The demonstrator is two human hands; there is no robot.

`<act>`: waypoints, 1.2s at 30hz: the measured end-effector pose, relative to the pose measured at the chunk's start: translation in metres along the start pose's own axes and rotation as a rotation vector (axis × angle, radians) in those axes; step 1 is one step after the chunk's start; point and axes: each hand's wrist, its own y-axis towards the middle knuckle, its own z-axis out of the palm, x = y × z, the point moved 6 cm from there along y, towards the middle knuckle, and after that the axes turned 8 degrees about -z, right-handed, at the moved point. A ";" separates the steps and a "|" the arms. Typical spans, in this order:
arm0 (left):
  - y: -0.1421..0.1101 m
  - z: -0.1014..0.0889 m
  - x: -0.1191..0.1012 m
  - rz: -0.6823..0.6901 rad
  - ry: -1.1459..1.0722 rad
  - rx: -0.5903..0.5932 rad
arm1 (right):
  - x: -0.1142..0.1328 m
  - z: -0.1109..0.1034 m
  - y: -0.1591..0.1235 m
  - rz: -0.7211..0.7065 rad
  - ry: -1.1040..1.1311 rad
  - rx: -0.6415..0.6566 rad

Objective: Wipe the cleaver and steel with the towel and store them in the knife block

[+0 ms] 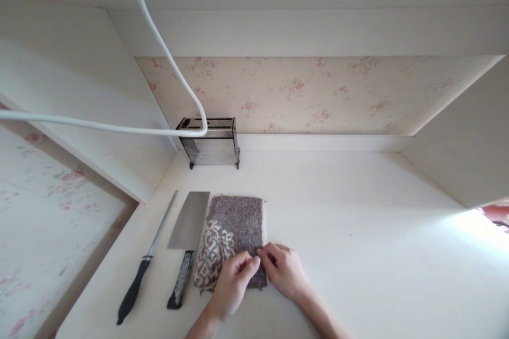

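Note:
A folded towel (236,222), purple-brown with a cream scroll pattern and frayed threads at its edges, lies flat on the white counter. Over its lower right part, my left hand (234,282) is closed, thumb pressed against the curled index finger. My right hand (284,270) meets it at the towel's right edge, its fingertips pinched together and almost touching my left thumb. Whatever sits between the fingertips of either hand is too small or hidden to make out. Left of the towel lies a cleaver (190,222) with a worn black handle, its blade pointing away from me.
A honing steel (141,267) with a black handle lies left of the cleaver. Against the back wall stands a metal-and-black knife block (210,143). A white cable (170,58) hangs in front of it. A shelf (302,32) overhangs the counter (338,212).

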 end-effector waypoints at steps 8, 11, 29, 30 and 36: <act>0.001 -0.001 -0.001 0.004 -0.003 0.000 | -0.001 0.001 0.000 -0.006 0.013 -0.004; 0.001 0.000 -0.001 0.004 0.006 0.008 | -0.001 0.001 0.000 -0.009 0.010 -0.010; 0.000 0.000 -0.003 0.012 0.023 0.004 | -0.001 0.001 -0.001 -0.001 0.010 -0.001; 0.000 0.000 -0.003 0.010 0.022 0.006 | -0.001 0.001 -0.001 0.000 0.008 0.000; 0.001 0.000 -0.001 0.017 0.004 0.008 | -0.001 0.002 0.001 -0.009 0.004 0.005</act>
